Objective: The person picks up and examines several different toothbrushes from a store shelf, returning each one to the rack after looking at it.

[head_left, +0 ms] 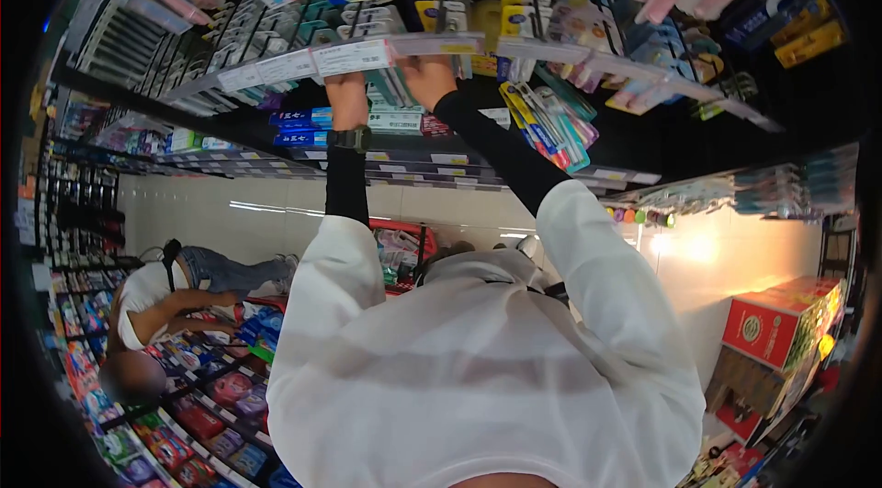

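Observation:
Both my arms reach up to the hanging shelf display. My left hand (347,104) is under the white price labels (354,57), its fingers hidden behind them. My right hand (428,84) is just to the right, right at the edge of some slim packs, apparently toothbrush packs (391,86), that hang below the strip between my hands. Its fingertips are mostly hidden by the strip and the packs, and I cannot tell whether they grip one. More carded toothbrushes (360,17) hang on hooks above both hands.
Tilted toothbrush packs (548,125) hang right of my right forearm. Blue boxes (303,127) lie on the shelf below. A red basket (425,244) is on the floor near me. A person (175,295) bends by the shelves at left. Red cartons (767,327) stand at right.

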### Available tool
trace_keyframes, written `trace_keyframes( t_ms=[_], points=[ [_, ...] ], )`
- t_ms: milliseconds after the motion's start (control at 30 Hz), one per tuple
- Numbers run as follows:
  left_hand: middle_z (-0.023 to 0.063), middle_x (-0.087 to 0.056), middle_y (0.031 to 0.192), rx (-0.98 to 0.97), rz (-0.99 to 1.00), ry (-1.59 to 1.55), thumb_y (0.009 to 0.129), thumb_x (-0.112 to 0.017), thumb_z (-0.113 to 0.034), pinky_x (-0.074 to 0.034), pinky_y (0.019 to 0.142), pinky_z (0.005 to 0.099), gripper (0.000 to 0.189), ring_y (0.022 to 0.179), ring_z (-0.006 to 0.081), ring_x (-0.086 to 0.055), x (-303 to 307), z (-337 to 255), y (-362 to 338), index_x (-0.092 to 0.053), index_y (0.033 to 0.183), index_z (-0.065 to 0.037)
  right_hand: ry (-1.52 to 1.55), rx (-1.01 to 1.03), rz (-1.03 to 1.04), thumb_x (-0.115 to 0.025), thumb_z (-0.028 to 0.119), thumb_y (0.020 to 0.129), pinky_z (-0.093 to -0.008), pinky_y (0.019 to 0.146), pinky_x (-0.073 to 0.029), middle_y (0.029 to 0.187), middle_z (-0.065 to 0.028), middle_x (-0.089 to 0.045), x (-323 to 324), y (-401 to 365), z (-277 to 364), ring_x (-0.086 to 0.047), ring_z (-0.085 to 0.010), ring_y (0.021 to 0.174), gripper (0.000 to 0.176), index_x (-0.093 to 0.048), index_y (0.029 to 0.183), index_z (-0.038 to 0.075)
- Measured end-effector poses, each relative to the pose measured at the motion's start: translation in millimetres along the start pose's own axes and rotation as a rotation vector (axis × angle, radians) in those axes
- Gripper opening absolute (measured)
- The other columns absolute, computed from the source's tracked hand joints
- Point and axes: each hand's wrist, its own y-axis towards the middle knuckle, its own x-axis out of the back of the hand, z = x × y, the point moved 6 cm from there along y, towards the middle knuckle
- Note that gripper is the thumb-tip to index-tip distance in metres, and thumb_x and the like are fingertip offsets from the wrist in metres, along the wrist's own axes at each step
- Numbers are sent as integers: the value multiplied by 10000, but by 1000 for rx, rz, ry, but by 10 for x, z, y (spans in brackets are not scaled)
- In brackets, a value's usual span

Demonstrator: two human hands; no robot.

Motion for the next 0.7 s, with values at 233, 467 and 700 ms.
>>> trace_keyframes(
  t_ms=[233, 467, 700],
  points=[
    [73, -581, 1067, 16, -12, 144, 840, -602, -41, -400, 847, 298, 274, 972, 162, -537, 78, -215, -33, -532, 1104, -15, 179, -60, 182, -537, 36, 810, -307, 691, -497, 887, -118, -626, 0, -866, -213, -632, -226, 798, 196, -560, 1004, 24],
    [40, -575, 1035, 109, -36, 63, 862, -564, -49, -408, 782, 300, 208, 931, 150, -538, 33, -21, -73, -546, 1069, -54, 250, -348, 306, -562, 56, 802, -287, 678, -498, 847, -91, -644, 150, -1517, -795, -647, -180, 753, 133, -585, 930, 26],
    [59, -561, 1057, 40, -25, 71, 877, -555, -98, -412, 800, 327, 243, 926, 162, -529, -56, 42, -99, -526, 1112, -40, 176, -547, 114, -586, 77, 794, -301, 642, -501, 756, -85, -648, 915, -2214, -1602, -646, -181, 697, 79, -607, 858, 37]
  ],
)
